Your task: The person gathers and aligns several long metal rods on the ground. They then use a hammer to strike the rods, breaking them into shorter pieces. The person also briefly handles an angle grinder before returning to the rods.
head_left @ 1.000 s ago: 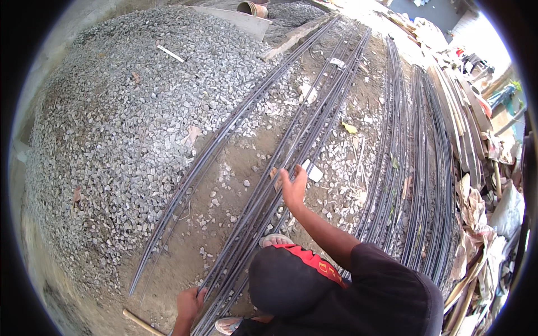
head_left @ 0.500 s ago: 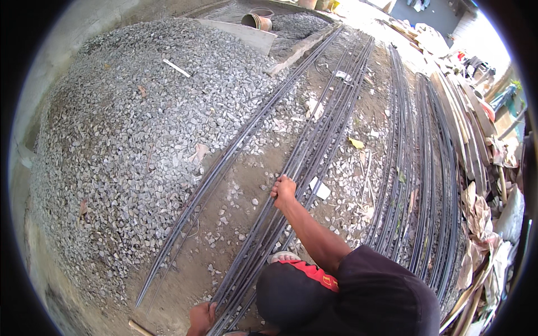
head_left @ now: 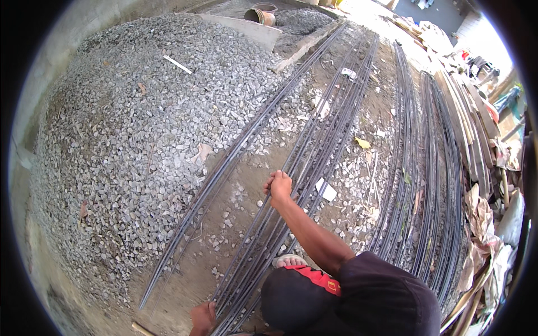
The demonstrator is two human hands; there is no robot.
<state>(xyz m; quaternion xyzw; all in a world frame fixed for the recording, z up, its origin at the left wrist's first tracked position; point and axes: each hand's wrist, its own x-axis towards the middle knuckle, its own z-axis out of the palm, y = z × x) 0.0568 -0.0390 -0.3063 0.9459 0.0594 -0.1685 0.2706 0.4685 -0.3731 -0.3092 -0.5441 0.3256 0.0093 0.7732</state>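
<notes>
Long dark steel bars [head_left: 321,137] lie in a bundle running from the bottom edge away to the upper right. My right hand [head_left: 278,187] is closed around bars at the bundle's left side, about midway along it; exactly how many is hidden under the fingers. Closer to me, my left hand [head_left: 203,317] is closed at the bundle's near left edge, its thumb against a bar. Beside the bundle are my bent knee in dark cloth with a red stripe [head_left: 301,297] and my foot in a light sandal [head_left: 290,260].
A large gravel heap [head_left: 134,129] fills the left. Between it and the bundle lies a thinner group of bars [head_left: 224,159]. More bars [head_left: 428,196] stretch along the right, next to wooden planks [head_left: 471,129] and crumpled sacks [head_left: 479,224]. A bucket [head_left: 259,17] lies tipped at the back.
My right hand has shifted slightly left, and the bars beneath it have spread apart a little. My left hand stays almost in place at the near edge. The view has tilted slightly.
</notes>
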